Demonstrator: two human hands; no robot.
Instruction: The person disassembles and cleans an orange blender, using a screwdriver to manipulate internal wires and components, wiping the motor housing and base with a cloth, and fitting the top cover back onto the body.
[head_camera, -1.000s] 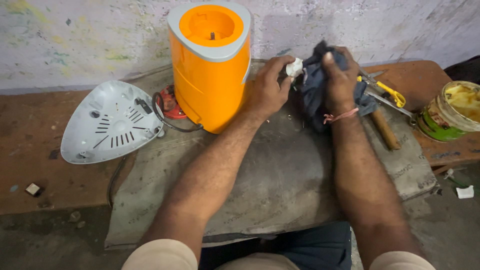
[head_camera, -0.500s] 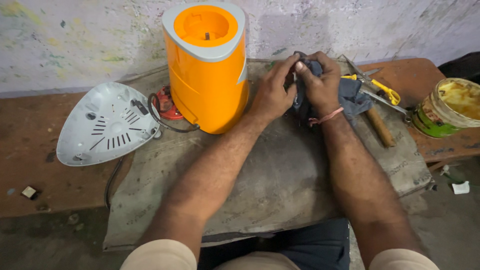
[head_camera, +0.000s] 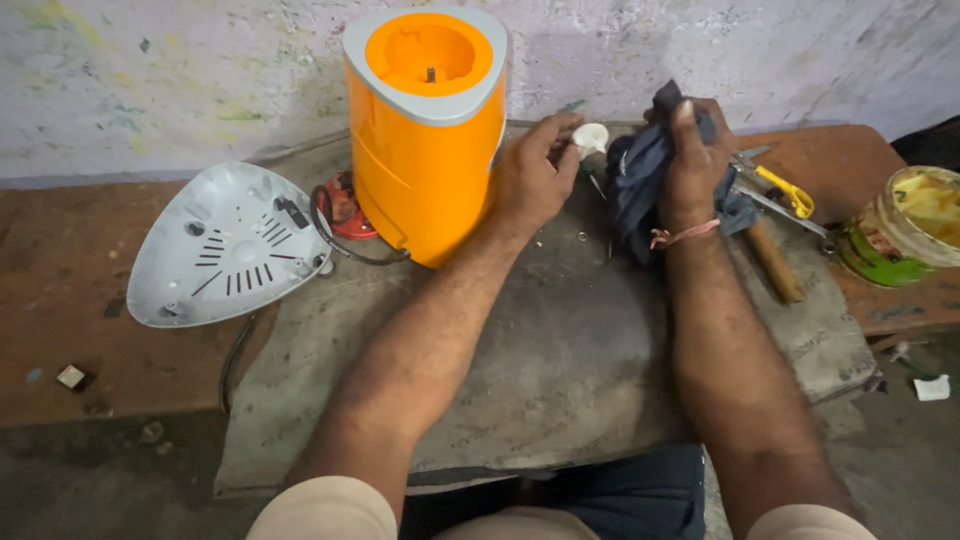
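My left hand (head_camera: 532, 178) pinches a small white plastic part (head_camera: 590, 137) at its fingertips, just right of the orange mixer body (head_camera: 425, 130). My right hand (head_camera: 690, 160) grips a dark blue cloth (head_camera: 640, 185) bunched beside the white part. Both hands hover over the grey mat (head_camera: 560, 340) on the bench. A thin red thread circles my right wrist.
The mixer's grey triangular base cover (head_camera: 225, 245) lies at the left, with a red motor part (head_camera: 345, 205) and black cable behind the orange body. Yellow-handled scissors (head_camera: 785, 190), a wooden-handled tool (head_camera: 772, 262) and an open tin (head_camera: 910, 225) sit at the right.
Half a second ago both hands were pressed together on the cloth. Now they have drawn apart, the left hand holding the white part clear of the cloth.
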